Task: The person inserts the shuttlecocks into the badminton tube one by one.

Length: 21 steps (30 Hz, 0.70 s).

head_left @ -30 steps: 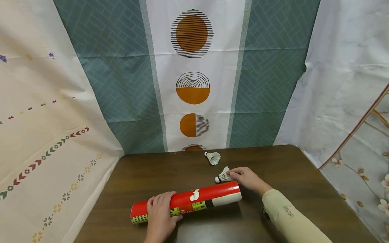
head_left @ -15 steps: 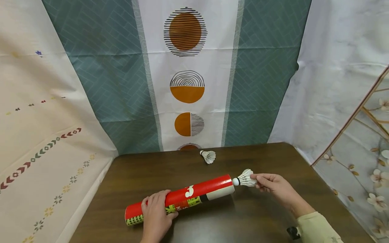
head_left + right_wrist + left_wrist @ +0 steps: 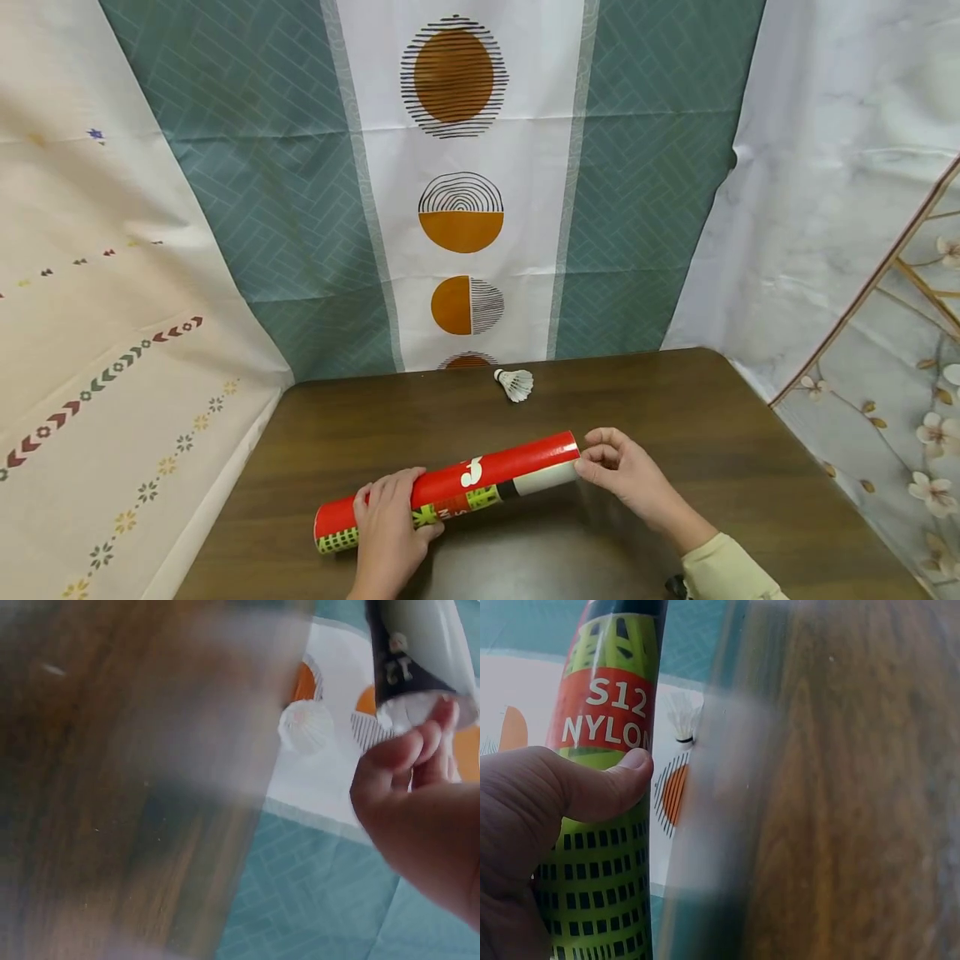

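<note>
A red, green and white shuttlecock tube lies slanted above the dark table, its mouth to the right. My left hand grips it near its left end; in the left wrist view the thumb crosses the green print below "NYLON". At the mouth is my right hand, fingers bent, fingertips at the rim. In the right wrist view something whitish, seemingly the shuttlecock's skirt, fills the mouth, with a fingertip over it. Whether the fingers pinch it or only push is hidden.
Another white shuttlecock lies near the back edge of the brown table. A patterned cloth hangs behind the table. Pale cloths hang on both sides.
My right hand picked up the nearer shuttlecock, swung it right to the tube's mouth, then moved left, and the shuttlecock went into the tube cork first. My left hand keeps its grip.
</note>
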Available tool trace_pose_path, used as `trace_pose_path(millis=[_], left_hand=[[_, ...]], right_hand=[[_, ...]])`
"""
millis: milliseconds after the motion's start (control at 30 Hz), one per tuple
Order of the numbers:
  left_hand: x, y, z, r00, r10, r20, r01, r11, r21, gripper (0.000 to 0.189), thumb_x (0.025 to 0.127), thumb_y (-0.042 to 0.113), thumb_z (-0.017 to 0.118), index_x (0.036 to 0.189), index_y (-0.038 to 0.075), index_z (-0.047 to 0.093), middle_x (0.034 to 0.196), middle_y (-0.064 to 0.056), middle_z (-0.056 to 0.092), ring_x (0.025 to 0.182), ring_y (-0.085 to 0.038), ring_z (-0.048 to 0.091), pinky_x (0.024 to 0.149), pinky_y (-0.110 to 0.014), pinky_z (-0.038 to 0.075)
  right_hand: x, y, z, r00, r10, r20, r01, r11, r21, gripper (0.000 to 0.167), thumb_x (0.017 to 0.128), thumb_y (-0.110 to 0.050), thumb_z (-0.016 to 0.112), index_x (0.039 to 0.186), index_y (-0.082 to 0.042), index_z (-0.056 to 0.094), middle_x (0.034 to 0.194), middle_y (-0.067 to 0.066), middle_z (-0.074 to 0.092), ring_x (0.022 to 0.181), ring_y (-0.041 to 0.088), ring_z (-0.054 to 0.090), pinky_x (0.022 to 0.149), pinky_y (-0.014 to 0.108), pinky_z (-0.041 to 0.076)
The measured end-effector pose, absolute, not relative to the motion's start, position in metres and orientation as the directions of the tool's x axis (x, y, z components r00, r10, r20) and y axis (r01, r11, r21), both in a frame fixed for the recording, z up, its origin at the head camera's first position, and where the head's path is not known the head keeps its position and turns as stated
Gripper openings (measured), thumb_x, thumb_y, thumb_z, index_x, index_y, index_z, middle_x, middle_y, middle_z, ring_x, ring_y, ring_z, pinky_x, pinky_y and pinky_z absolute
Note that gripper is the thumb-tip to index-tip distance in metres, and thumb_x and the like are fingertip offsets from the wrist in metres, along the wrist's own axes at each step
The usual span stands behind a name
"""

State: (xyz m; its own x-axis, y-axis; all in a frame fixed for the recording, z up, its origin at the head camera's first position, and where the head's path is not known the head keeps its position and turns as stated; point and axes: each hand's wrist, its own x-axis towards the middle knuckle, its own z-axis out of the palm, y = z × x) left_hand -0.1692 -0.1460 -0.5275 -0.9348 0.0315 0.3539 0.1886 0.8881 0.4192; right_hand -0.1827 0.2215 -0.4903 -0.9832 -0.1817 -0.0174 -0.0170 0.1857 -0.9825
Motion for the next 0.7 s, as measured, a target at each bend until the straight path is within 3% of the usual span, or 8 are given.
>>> trace_pose_path(millis=[167, 367, 500, 700], left_hand=[[-0.17, -0.148, -0.528, -0.928, 0.044, 0.37, 0.207, 0.887, 0.413, 0.088, 0.058, 0.021, 0.107, 0.135, 0.015, 0.066, 0.131, -0.007, 0.072, 0.123, -0.033, 0.06, 0.111, -0.065, 0.032], [-0.169, -0.152, -0.528, -0.925, 0.051, 0.375, 0.213, 0.889, 0.404, 0.088, 0.057, 0.021, 0.107, 0.135, 0.016, 0.066, 0.131, -0.006, 0.072, 0.123, -0.032, 0.06, 0.111, -0.065, 0.033], [-0.169, -0.152, -0.529, -0.923, 0.055, 0.382, 0.219, 0.89, 0.4, 0.088, 0.058, 0.022, 0.107, 0.135, 0.015, 0.066, 0.131, -0.006, 0.072, 0.123, -0.032, 0.061, 0.111, -0.066, 0.034], [-0.166, -0.156, -0.529, -0.921, 0.041, 0.387, 0.21, 0.89, 0.405, 0.088, 0.057, 0.021, 0.107, 0.134, 0.016, 0.066, 0.13, -0.006, 0.073, 0.122, -0.032, 0.061, 0.11, -0.066, 0.034]], right_hand=[[-0.181, 0.212, -0.493, -0.976, -0.211, 0.045, -0.099, 0.253, -0.962, 0.077, 0.097, -0.02, 0.081, 0.158, 0.0, 0.037, 0.107, 0.012, 0.077, 0.093, 0.011, 0.069, 0.083, 0.024, 0.057], [-0.18, 0.206, -0.492, -0.932, -0.359, 0.055, -0.132, 0.192, -0.973, 0.083, 0.106, -0.019, 0.069, 0.17, -0.004, 0.018, 0.134, 0.025, 0.073, 0.114, 0.007, 0.073, 0.096, 0.018, 0.055], [-0.185, 0.21, -0.486, -0.949, -0.311, 0.043, -0.112, 0.209, -0.971, 0.076, 0.106, -0.023, 0.068, 0.168, -0.007, 0.027, 0.127, 0.021, 0.076, 0.111, 0.012, 0.074, 0.096, 0.022, 0.055], [-0.213, 0.228, -0.478, -0.988, -0.156, 0.022, -0.061, 0.252, -0.966, 0.054, 0.109, -0.032, 0.064, 0.154, -0.007, 0.051, 0.112, 0.013, 0.079, 0.107, 0.011, 0.072, 0.096, 0.029, 0.056]])
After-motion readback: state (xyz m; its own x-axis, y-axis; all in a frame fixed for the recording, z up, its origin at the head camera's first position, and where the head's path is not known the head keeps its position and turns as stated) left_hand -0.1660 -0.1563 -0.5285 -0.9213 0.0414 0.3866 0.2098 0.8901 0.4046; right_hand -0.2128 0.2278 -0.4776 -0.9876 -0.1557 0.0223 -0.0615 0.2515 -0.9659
